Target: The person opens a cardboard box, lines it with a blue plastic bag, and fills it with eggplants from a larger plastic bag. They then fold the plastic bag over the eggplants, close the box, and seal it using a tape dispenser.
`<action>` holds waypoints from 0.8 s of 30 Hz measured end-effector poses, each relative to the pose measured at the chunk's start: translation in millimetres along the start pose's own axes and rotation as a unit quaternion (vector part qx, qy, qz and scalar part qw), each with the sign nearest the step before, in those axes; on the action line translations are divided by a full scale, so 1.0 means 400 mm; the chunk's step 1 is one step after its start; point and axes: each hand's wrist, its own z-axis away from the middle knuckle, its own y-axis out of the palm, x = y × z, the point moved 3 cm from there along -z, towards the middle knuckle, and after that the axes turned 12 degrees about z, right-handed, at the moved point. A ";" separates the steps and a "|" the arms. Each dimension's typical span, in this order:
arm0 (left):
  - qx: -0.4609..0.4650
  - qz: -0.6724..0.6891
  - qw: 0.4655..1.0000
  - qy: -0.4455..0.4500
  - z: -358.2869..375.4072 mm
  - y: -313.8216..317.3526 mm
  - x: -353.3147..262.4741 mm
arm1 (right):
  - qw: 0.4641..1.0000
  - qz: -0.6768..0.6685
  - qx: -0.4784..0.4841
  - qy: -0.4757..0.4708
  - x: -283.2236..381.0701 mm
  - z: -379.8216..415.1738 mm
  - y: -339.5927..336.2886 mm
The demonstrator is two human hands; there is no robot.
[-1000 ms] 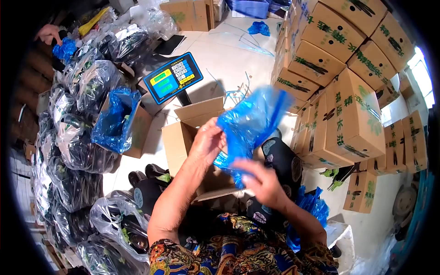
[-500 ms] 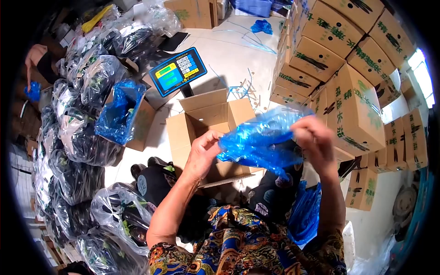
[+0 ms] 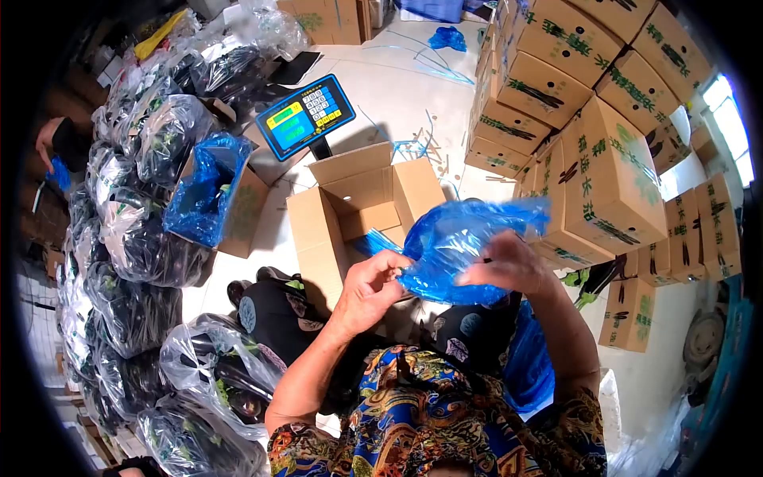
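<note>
A thin blue plastic bag (image 3: 449,230), partly opened out, hangs over the near side of an open cardboard box (image 3: 318,230). My left hand (image 3: 369,290) pinches the bag's left edge between thumb and fingers. Against the bag's right part lies my right hand (image 3: 513,266), its thumb stretched out and apart from the fingers; the fingertips are somewhat blurred. Blue strips (image 3: 377,241) show inside the box beside the bag. More blue plastic film (image 3: 528,362) lies by my right thigh.
A scale display (image 3: 306,117) stands behind the box. Left of it is a carton lined with blue film (image 3: 238,211). Clear bags of eggplants (image 3: 151,238) are piled at left, where another person's hand (image 3: 48,143) shows. Printed cartons (image 3: 612,175) are stacked at right.
My right hand has moved left and down, towards my left hand, and its thumb now lies across the bag. The bag has bunched into a rounder shape.
</note>
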 end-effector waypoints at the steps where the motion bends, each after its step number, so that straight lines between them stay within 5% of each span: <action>1: -0.005 0.004 1.000 -0.016 0.002 0.004 -0.001 | 0.997 -0.067 -0.016 0.020 -0.011 0.003 0.002; 4: 0.050 -0.197 0.976 0.073 0.003 0.017 -0.023 | 0.954 -0.238 -0.062 0.173 0.083 -0.033 0.010; 7: 0.053 -0.231 0.966 0.107 0.009 0.027 -0.002 | 0.907 -0.269 -0.127 0.297 0.090 -0.063 0.034; 8: 0.091 -0.243 0.964 0.054 0.014 0.011 0.022 | 0.882 -0.297 -0.148 0.334 0.067 -0.071 0.048; 9: 0.063 -0.209 0.976 0.015 0.013 0.014 0.018 | 0.879 -0.368 -0.166 0.252 0.059 -0.086 0.069; 11: 0.004 -0.137 0.989 -0.062 0.011 0.030 0.004 | 0.868 -0.410 -0.150 0.237 0.035 -0.095 0.102; 15: -0.215 0.084 0.973 -0.021 -0.029 0.006 0.018 | 0.902 -0.335 -0.143 0.230 0.039 -0.130 0.175; 19: -0.213 0.246 0.945 -0.046 -0.062 -0.015 0.089 | 0.898 -0.311 -0.208 0.229 -0.042 -0.164 0.238; 24: -0.244 0.281 0.927 -0.055 -0.067 -0.063 0.106 | 0.865 -0.420 -0.131 0.241 -0.024 -0.159 0.192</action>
